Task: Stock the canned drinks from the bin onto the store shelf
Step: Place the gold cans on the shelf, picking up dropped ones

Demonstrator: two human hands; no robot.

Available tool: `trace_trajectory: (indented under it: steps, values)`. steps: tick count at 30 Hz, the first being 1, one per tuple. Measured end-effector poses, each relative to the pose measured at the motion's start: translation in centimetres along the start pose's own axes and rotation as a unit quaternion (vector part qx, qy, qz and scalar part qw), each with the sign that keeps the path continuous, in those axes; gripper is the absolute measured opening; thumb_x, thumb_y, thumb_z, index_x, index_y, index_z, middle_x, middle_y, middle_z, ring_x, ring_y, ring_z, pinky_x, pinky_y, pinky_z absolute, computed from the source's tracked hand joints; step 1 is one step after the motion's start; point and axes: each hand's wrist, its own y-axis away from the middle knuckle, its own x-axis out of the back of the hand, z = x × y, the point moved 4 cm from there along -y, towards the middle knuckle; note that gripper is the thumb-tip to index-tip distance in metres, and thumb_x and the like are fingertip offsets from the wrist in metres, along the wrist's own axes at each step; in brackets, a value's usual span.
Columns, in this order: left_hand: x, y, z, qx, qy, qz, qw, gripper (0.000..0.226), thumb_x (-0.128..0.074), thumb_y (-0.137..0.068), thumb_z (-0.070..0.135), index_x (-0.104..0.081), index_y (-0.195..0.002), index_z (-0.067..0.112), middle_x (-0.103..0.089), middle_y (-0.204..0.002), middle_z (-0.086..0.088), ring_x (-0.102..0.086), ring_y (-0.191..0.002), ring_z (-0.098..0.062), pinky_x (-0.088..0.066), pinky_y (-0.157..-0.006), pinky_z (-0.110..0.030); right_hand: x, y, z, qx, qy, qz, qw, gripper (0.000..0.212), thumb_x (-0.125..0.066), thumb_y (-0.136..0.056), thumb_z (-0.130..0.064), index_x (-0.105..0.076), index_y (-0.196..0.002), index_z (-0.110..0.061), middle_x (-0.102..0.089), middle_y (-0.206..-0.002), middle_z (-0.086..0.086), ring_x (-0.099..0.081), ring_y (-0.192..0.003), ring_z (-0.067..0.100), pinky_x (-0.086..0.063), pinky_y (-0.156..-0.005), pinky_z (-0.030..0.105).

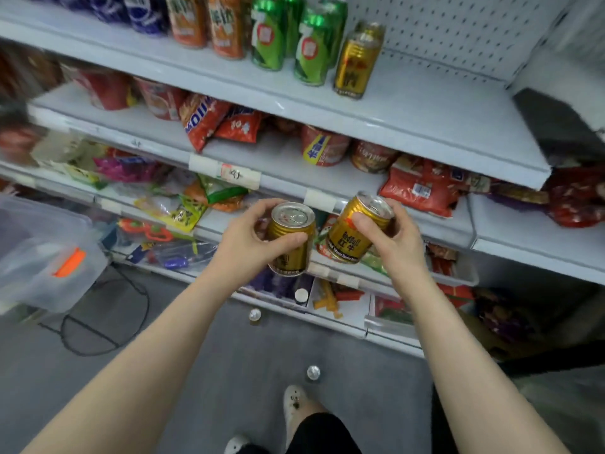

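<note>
We have a gold can in each hand, both in front of the lower shelves and well below the top shelf (425, 103) where the drinks go. Our left hand (248, 234) is curled round the left can (289, 244), thumb across its front and fingers behind, and the can stands close to upright. Our right hand (393, 237) wraps the right can (353, 234) the same way, with the can tilted so its top leans right. The two cans sit near each other but apart. On the top shelf one matching gold can (358, 60) already stands just beside the green cans (311, 50), with bare shelf to its right, so we judge the gold row barely begun. These two still have to be lifted and set down beside it. The clear bin (49, 257) sits at the left edge, too blurred for us to tell what it still holds.
</note>
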Motion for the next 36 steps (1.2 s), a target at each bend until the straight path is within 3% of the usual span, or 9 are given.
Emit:
trace_trajectory:
  steps: [4, 7, 11, 14, 16, 23, 29, 32, 36]
  values:
    - [-0.3, -3.5, 5.6, -0.055, -0.029, -0.005, 0.998, 0.054, -0.082, -0.066, 0.044, -0.062, -0.114, 0.031, -0.071, -0.105, 0.011, -0.066, -0.096, -0.004, -0.050, -0.078, -0.012, 3.4, -3.4, -5.1, 0.057, 0.027, 0.023, 0.998, 0.037, -0.075, -0.083, -0.031, -0.060, -0.116, -0.022, -0.067, -0.106, -0.011, -0.063, -0.091, -0.007, -0.050, -0.074, 0.012]
    - [-0.8, -6.6, 8.9, -0.086, -0.026, 0.000, 0.996, 0.055, -0.079, -0.066, 0.050, -0.062, -0.114, 0.031, -0.071, -0.105, 0.010, -0.066, -0.096, -0.006, -0.055, -0.084, -0.023, 5.9, -7.2, -8.0, 0.085, 0.069, 0.041, 0.993, 0.037, -0.077, -0.080, -0.041, -0.059, -0.109, -0.027, -0.067, -0.101, -0.012, -0.064, -0.091, 0.001, -0.052, -0.076, 0.025]
    - [-1.5, -10.9, 11.8, -0.106, -0.028, 0.031, 0.993, 0.064, -0.076, -0.061, 0.058, -0.062, -0.116, 0.029, -0.071, -0.106, 0.009, -0.067, -0.095, -0.010, -0.056, -0.087, -0.032, 8.7, -13.5, -10.8, 0.104, 0.145, 0.071, 0.981, 0.043, -0.079, -0.072, -0.048, -0.059, -0.105, -0.032, -0.062, -0.105, -0.010, -0.057, -0.092, -0.001, -0.049, -0.079, 0.022]
    - [-2.2, -13.6, 13.1, -0.115, -0.046, 0.044, 0.991, 0.067, -0.075, -0.061, 0.061, -0.060, -0.119, 0.031, -0.069, -0.108, 0.011, -0.067, -0.093, -0.009, -0.057, -0.085, -0.032, 9.7, -18.5, -11.5, 0.089, 0.192, 0.076, 0.974, 0.056, -0.078, -0.055, -0.063, -0.061, -0.102, -0.037, -0.061, -0.116, 0.000, -0.060, -0.102, 0.013, -0.053, -0.091, 0.039]
    - [-2.6, -15.3, 13.5, -0.115, -0.055, 0.049, 0.991, 0.071, -0.074, -0.059, 0.063, -0.059, -0.121, 0.030, -0.068, -0.109, 0.010, -0.066, -0.095, -0.009, -0.057, -0.087, -0.033, 9.8, -21.7, -11.4, 0.077, 0.215, 0.074, 0.971, 0.053, -0.077, -0.055, -0.060, -0.063, -0.097, -0.031, -0.065, -0.109, 0.001, -0.063, -0.098, 0.017, -0.054, -0.089, 0.044]
    - [-3.4, -19.3, 13.4, -0.113, -0.073, 0.051, 0.990, 0.069, -0.074, -0.060, 0.061, -0.060, -0.120, 0.031, -0.067, -0.107, 0.011, -0.065, -0.093, -0.003, -0.057, -0.083, -0.026, 8.4, -30.9, -10.7, 0.069, 0.300, 0.055, 0.950, 0.048, -0.076, -0.076, -0.040, -0.060, -0.115, -0.016, -0.066, -0.114, 0.007, -0.061, -0.103, 0.024, -0.051, -0.082, 0.036]
    - [-3.4, -21.0, 13.0, -0.108, -0.069, 0.058, 0.990, 0.055, -0.081, -0.072, 0.041, -0.060, -0.121, 0.026, -0.068, -0.107, 0.010, -0.063, -0.093, 0.005, -0.052, -0.077, -0.012, 7.4, -35.7, -11.1, 0.062, 0.364, 0.045, 0.928, 0.038, -0.066, -0.086, -0.034, -0.058, -0.115, -0.012, -0.065, -0.114, 0.010, -0.055, -0.091, 0.023, -0.038, -0.071, 0.029]
    - [-3.5, -21.3, 12.9, -0.107, -0.067, 0.055, 0.991, 0.055, -0.081, -0.072, 0.039, -0.059, -0.121, 0.026, -0.067, -0.107, 0.012, -0.063, -0.092, 0.006, -0.051, -0.075, -0.009, 7.4, -37.1, -11.0, 0.046, 0.375, 0.037, 0.925, 0.047, -0.062, -0.089, -0.031, -0.051, -0.129, -0.009, -0.057, -0.130, 0.016, -0.056, -0.110, 0.031, -0.040, -0.078, 0.029]
    - [-4.1, -21.5, 13.0, -0.108, -0.067, 0.042, 0.991, 0.056, -0.080, -0.072, 0.041, -0.059, -0.122, 0.027, -0.067, -0.108, 0.012, -0.064, -0.095, 0.000, -0.053, -0.079, -0.015, 7.5, -37.3, -10.6, 0.027, 0.395, 0.004, 0.918, 0.068, -0.060, -0.092, -0.031, -0.029, -0.150, -0.011, -0.037, -0.150, 0.018, -0.042, -0.133, 0.035, -0.040, -0.101, 0.036]
